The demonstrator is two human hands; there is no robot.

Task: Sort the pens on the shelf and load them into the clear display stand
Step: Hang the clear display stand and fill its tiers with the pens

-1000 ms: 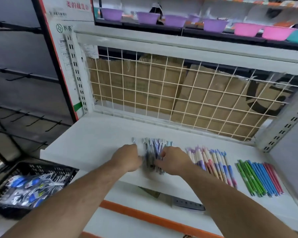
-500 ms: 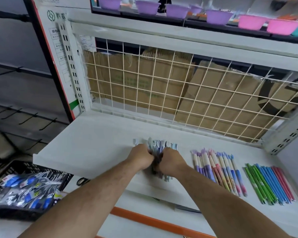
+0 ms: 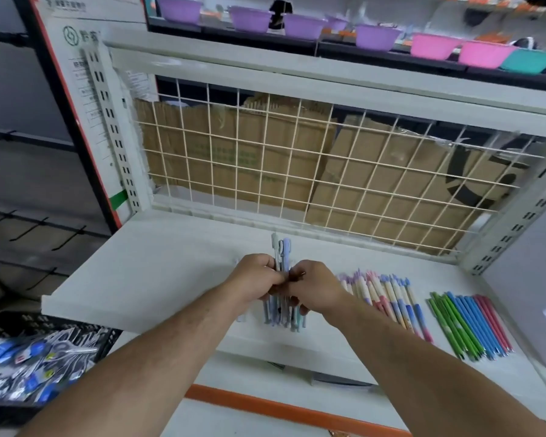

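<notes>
- A black basket (image 3: pixel 29 367) of packets sits at 8 o'clock.
- The left hand (image 3: pixel 256 275) and right hand (image 3: pixel 316 288) each have a tight grip on one pen bunch (image 3: pixel 281 250), tipped up on the shelf (image 3: pixel 158 272), likely to even its ends.
- Sorted pen rows (image 3: pixel 467 323) lie at 3 o'clock, split by color.
- Half a second ago the bunch lay flat.
- No clear stand shows.

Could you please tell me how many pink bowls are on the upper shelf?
2. One pink bowl sits right of the purple bowls; the second pink bowl is beside it, left of the teal bowl. Others may be hidden beyond the frame.
</notes>
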